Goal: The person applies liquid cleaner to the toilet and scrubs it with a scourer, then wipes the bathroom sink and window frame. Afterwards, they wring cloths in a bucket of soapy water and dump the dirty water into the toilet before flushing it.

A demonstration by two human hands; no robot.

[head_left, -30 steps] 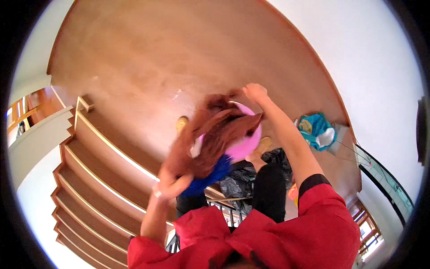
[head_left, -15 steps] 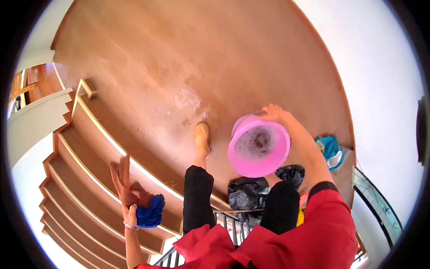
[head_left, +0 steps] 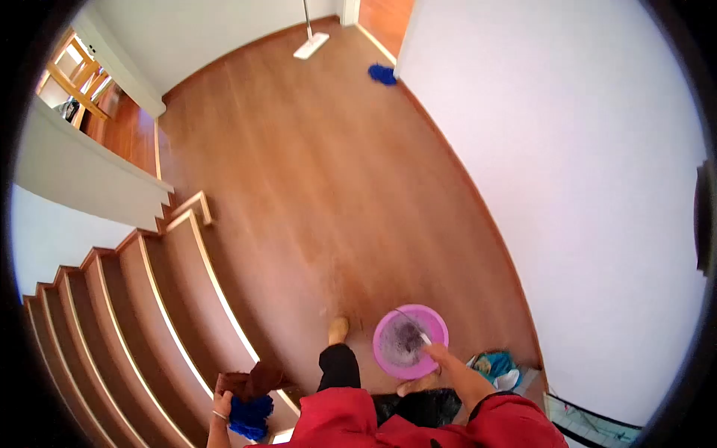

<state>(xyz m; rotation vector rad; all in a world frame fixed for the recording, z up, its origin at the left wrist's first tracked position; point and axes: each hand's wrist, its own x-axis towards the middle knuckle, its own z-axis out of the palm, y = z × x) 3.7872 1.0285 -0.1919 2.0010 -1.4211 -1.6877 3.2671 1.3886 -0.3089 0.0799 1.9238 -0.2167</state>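
Observation:
My left hand is closed around a brown cloth and a shaggy blue cloth, which hang together over the top of the stairs. On the right, my right hand grips the handle of a pink bucket. Grey, foamy water fills part of the bucket. I cannot tell whether its base touches the floor. One bare foot stands left of the bucket, on the brown floor.
Steps drop away on my left. Black plastic lies by my legs, with a teal and white bag to the right. A flat mop stands at the far wall; a blue fluffy item lies by the doorway.
My right hand has gone from the bucket's rim to its handle, and the bucket now sits more upright. The view has lifted to show the far wall and mop. The brown cloth hangs more bunched.

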